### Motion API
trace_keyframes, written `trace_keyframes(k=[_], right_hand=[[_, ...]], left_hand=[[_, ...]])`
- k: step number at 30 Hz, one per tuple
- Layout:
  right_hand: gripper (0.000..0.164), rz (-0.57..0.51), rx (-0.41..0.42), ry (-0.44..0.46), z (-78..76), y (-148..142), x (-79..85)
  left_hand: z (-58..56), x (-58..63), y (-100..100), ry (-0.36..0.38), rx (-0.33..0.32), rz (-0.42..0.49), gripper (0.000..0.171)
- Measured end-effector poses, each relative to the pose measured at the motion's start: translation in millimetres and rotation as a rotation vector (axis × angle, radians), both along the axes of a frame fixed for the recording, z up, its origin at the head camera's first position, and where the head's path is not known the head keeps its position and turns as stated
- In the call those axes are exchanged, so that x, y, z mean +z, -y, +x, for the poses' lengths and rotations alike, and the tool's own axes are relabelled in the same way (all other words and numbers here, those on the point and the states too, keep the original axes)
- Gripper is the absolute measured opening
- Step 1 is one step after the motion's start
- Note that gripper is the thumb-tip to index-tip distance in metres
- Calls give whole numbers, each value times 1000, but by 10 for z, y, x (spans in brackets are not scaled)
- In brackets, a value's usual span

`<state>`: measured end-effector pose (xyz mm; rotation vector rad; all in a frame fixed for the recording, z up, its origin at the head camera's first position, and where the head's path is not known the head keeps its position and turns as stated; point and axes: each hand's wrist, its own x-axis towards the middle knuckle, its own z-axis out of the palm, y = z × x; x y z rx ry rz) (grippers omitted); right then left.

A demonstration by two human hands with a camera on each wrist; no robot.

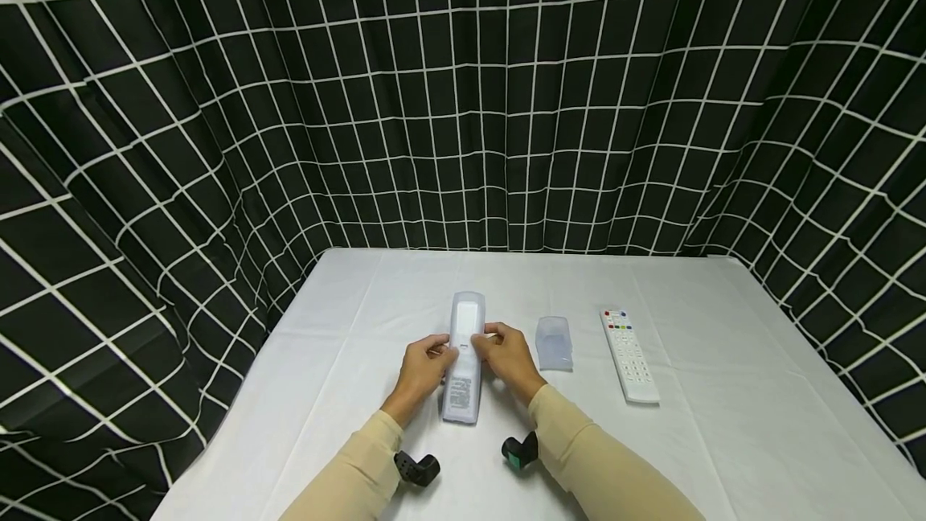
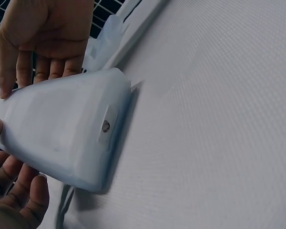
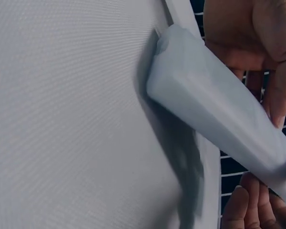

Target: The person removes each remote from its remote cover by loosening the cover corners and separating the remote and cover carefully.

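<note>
A pale remote control (image 1: 464, 368) in a translucent sleeve lies lengthwise between my hands, a whitish rectangle at its far part and small grey print at its near part. My left hand (image 1: 422, 368) grips its left edge, thumb on top. From the other side my right hand (image 1: 510, 356) holds the right edge, its thumb also on the upper face. The left wrist view shows the sleeve's near end (image 2: 93, 138), with a small hole in a raised tab. Its smooth side (image 3: 205, 90) fills the middle of the right wrist view. Some fingers are hidden underneath.
Right of my hands a short translucent cover piece (image 1: 554, 344) lies on the white tablecloth (image 1: 347, 320). Farther right rests a white remote (image 1: 629, 356) with coloured buttons. Black curtains (image 1: 477, 103) with a white grid surround the table's back and sides.
</note>
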<state>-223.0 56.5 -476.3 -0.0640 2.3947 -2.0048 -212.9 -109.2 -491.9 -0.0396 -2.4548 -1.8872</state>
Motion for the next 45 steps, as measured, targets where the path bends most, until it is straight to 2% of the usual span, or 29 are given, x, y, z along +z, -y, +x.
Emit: trace_keyframes(k=[7, 12, 17, 18, 20, 27, 29, 40, 43, 45], right_hand=[[25, -21, -29, -16, -3, 11, 53], [29, -32, -26, -21, 1, 16, 90], [28, -60, -11, -56, 16, 21, 113], [28, -64, -8, -67, 23, 24, 126], [29, -60, -8, -92, 35, 31, 153], [32, -51, 1, -169, 50, 38, 242], [32, -50, 1, -196, 50, 38, 264], [32, -91, 16, -235, 81, 46, 377], [29, -82, 20, -272, 104, 42, 441], [26, -73, 30, -306, 168, 40, 538]], left_hand=[[-11, 28, -14, -32, -7, 39, 27], [-10, 63, -13, -52, -14, 83, 22], [-4, 114, -19, -62, -10, 119, 28], [20, 170, -26, -62, -13, 128, 29], [26, 208, -34, -90, -21, 134, 32], [183, 583, -81, -151, -19, 155, 27], [198, 634, -84, -170, -21, 159, 26], [216, 819, -91, -265, 12, 132, 20], [219, 850, -87, -281, 17, 127, 20], [168, 805, -74, -296, 11, 127, 22]])
